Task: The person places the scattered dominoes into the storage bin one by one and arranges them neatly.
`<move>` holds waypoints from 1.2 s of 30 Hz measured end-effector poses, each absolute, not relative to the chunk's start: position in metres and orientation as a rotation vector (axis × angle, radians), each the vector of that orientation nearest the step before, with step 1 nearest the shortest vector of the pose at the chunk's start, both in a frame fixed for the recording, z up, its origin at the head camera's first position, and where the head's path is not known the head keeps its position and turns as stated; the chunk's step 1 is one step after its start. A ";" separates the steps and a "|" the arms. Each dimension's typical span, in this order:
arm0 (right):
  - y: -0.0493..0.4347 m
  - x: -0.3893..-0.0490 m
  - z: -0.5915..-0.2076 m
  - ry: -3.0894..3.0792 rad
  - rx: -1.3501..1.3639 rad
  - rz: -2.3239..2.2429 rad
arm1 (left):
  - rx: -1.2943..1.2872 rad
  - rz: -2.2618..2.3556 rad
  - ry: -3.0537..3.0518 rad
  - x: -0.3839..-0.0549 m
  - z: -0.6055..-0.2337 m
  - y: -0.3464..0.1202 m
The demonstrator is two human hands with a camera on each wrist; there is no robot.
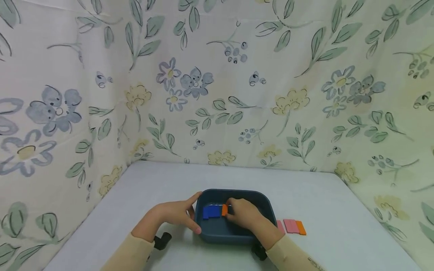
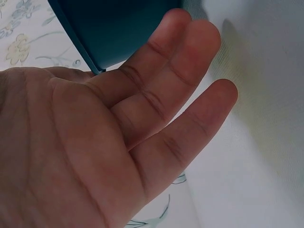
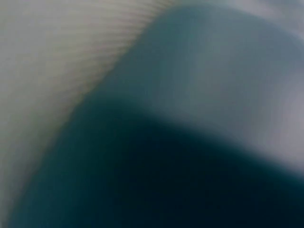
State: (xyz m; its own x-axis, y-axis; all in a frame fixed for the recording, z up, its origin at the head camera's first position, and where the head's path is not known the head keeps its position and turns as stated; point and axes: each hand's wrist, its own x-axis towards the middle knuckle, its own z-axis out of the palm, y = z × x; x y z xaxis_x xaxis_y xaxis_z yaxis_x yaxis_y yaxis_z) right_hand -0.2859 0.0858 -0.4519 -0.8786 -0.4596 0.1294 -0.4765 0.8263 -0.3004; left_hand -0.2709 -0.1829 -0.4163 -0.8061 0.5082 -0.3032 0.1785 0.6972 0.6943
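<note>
A dark blue-grey plastic bin (image 1: 222,238) stands in front of me. Along its left side my left hand (image 1: 171,212) is spread, index fingertip at the far corner and thumb at the near corner; the left wrist view shows its fingers (image 2: 185,121) loosely extended beside the bin wall. Inside the bin, my right hand (image 1: 245,213) pinches a small orange tile (image 1: 225,210) with thumb and fingertips. Blue tiles (image 1: 213,211) lie directly left of the orange one. In the blurred right wrist view, only the bin's wall (image 3: 204,71) and dark interior appear.
Pink tiles (image 1: 290,226) and another orange tile (image 1: 300,227) lie on the white table (image 1: 339,226) right of the bin, close to my right forearm. Floral cloth (image 1: 217,94) hangs behind the table and at both sides. Black wrist devices sit under both forearms.
</note>
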 end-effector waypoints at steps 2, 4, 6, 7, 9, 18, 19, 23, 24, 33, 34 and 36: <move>0.085 -0.286 -0.452 -2.957 0.771 0.488 | 0.522 0.920 2.428 -0.272 -0.417 -0.183; 0.084 -0.286 -0.452 -2.965 0.779 0.465 | 0.517 0.919 2.425 -0.273 -0.417 -0.183; 0.084 -0.286 -0.453 -2.972 0.781 0.455 | 0.520 0.923 2.419 -0.274 -0.419 -0.182; 0.084 -0.286 -0.453 -2.977 0.779 0.452 | 0.519 0.923 2.419 -0.275 -0.419 -0.183; 0.083 -0.286 -0.454 -2.979 0.782 0.444 | 0.521 0.928 2.416 -0.275 -0.420 -0.184; 0.083 -0.286 -0.454 -2.979 0.792 0.442 | 0.526 0.931 2.418 -0.275 -0.420 -0.184; 0.083 -0.286 -0.454 -2.976 0.795 0.451 | 0.529 0.932 2.415 -0.275 -0.421 -0.184; 0.088 -0.287 -0.457 -2.972 0.772 0.519 | 0.548 0.939 2.398 -0.276 -0.421 -0.182; 0.090 -0.287 -0.457 -2.972 0.761 0.541 | 0.549 0.940 2.393 -0.276 -0.421 -0.181; 0.114 -0.268 -0.446 -2.925 0.773 0.536 | 0.565 0.937 2.385 -0.273 -0.422 -0.180; 0.119 -0.265 -0.442 -2.913 0.781 0.572 | 0.562 0.937 2.386 -0.272 -0.421 -0.180; 0.131 -0.261 -0.432 -2.892 0.762 0.653 | 0.555 0.932 2.396 -0.271 -0.419 -0.181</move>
